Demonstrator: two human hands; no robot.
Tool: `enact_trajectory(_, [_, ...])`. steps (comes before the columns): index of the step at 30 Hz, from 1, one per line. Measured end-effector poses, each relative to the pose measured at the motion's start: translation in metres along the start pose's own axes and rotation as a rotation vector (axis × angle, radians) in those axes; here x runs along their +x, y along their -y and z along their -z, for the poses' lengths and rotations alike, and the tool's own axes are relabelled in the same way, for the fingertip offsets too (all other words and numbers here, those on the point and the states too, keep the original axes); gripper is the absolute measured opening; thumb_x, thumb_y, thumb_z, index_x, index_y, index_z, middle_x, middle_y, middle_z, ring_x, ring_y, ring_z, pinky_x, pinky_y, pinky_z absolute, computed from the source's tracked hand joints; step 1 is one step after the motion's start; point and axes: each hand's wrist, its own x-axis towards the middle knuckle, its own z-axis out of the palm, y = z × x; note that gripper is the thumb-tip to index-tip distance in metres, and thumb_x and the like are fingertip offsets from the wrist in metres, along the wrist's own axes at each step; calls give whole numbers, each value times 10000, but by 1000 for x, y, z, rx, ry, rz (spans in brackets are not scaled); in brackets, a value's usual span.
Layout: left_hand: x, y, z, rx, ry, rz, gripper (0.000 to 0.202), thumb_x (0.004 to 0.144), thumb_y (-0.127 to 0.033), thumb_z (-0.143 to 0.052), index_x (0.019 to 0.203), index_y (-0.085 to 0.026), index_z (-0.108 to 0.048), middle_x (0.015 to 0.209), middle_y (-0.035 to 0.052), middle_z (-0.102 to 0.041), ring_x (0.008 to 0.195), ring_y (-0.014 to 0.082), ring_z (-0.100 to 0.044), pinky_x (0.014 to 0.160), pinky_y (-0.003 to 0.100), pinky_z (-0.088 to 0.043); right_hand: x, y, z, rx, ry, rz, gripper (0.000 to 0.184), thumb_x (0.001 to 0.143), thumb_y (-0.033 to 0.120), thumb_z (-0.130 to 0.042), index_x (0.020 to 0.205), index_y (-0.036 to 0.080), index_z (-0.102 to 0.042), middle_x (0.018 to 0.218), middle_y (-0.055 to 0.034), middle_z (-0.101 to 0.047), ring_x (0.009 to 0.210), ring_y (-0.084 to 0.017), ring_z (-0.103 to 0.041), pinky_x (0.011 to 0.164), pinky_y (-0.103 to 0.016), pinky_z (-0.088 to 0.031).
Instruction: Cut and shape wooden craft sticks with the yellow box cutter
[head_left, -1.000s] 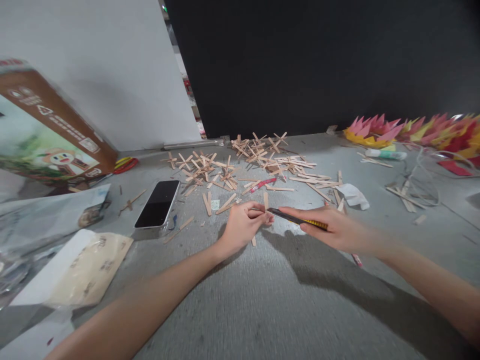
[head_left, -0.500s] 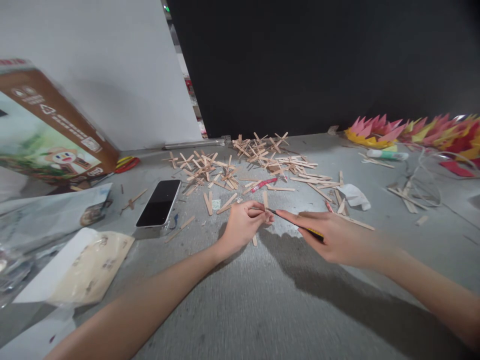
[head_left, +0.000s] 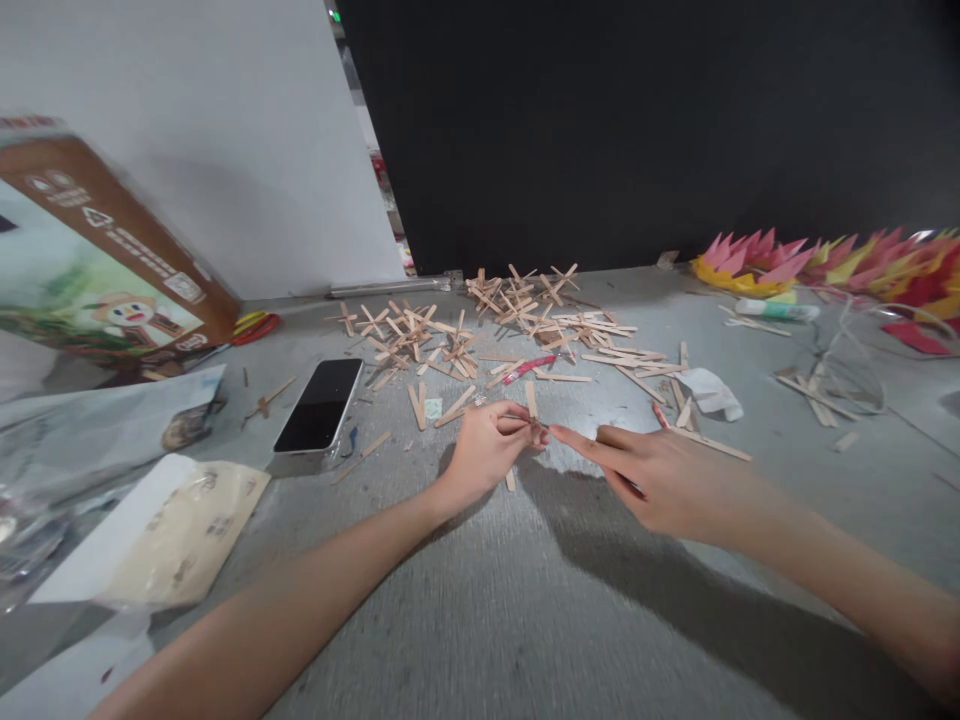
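My left hand [head_left: 491,445] is closed, its thumb and fingers pinching a wooden craft stick [head_left: 531,398] just above the table. The stick's upper end rises past my fingertips, and a lower end shows under the hand; the join between is covered. My right hand [head_left: 656,475] is beside it, index finger stretched out so its tip nearly meets or touches the left fingertips. Its other fingers are curled. The slim black-and-yellow craft knife seen there earlier is now mostly hidden; only a dark sliver shows between the curled fingers.
Piled craft sticks [head_left: 409,335], many in crosses, lie ahead. A phone [head_left: 320,405], scissors [head_left: 253,328], a cream packet [head_left: 187,530] and a printed box [head_left: 112,270] are left. A glue stick [head_left: 776,310], crumpled tissue [head_left: 709,393] and pink-yellow paper crowns [head_left: 750,265] are right.
The craft knife, plainly visible with its tip at the held stick, has gone out of sight at my right hand, whose index finger now points alone. My left hand has stayed put.
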Motion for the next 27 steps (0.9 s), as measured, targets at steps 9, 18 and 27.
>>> enact_trajectory(9, [-1, -2, 0, 27, -22, 12, 50, 838, -196, -714, 829, -182, -666, 765, 83, -810, 785, 252, -809, 754, 350, -641, 0, -2, -1, -88, 30, 31, 825, 921, 59, -472, 1699, 249, -272, 895, -24, -641, 589, -143, -537, 539, -305, -284])
enact_trajectory(18, [1, 1, 2, 10, 0, 4, 169, 830, -272, -786, 860, -178, -648, 771, 90, -811, 772, 246, -807, 761, 348, -637, -2, -9, -6, -114, 17, 46, 820, 927, 81, -476, 1696, 291, -285, 908, -25, -650, 519, -117, -452, 536, -280, -268])
enact_trajectory(27, [2, 4, 1, -67, -59, 5, 413, 817, -466, -852, 876, -190, -549, 878, 140, -831, 783, 249, -814, 770, 367, -661, 4, 9, -8, 601, -184, -330, 545, 1093, 292, -402, 1637, 281, -397, 1327, -102, -734, 778, -151, -691, 731, -263, -539])
